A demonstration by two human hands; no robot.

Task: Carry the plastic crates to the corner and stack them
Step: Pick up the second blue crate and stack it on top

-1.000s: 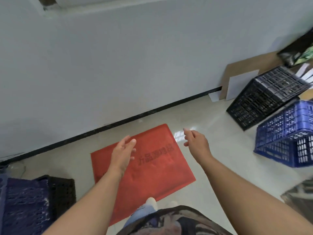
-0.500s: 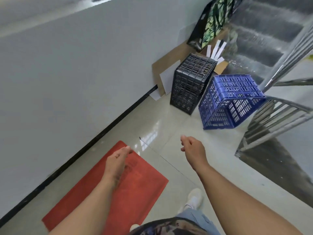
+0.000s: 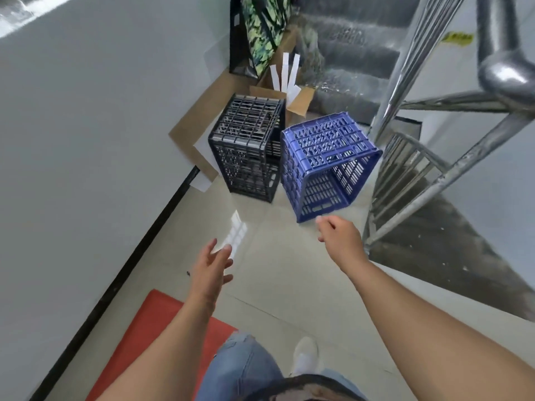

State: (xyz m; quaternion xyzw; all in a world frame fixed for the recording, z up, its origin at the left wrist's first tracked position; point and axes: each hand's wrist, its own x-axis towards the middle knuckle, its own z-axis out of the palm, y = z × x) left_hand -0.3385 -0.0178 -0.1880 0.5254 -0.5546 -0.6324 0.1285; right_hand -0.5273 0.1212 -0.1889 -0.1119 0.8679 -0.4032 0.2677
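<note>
A blue plastic crate point(image 3: 324, 160) lies tipped on its side on the tiled floor, its open mouth facing right. Beside it on the left stands a black plastic crate point(image 3: 246, 146), close to the white wall. My right hand point(image 3: 341, 238) reaches forward with loosely spread fingers, just short of the blue crate's lower near corner, holding nothing. My left hand point(image 3: 211, 270) is stretched out lower and to the left, fingers apart and empty, well short of the black crate.
A metal stair railing point(image 3: 411, 157) and stairs rise at the right. Cardboard sheets point(image 3: 199, 134) and a patterned bag point(image 3: 260, 27) lean against the wall behind the crates. A red mat point(image 3: 144, 340) lies on the floor by my feet.
The view has swung right and forward, from the red mat towards the two crates. Both empty hands have come nearer to the crates; the right hand is now almost at the blue one.
</note>
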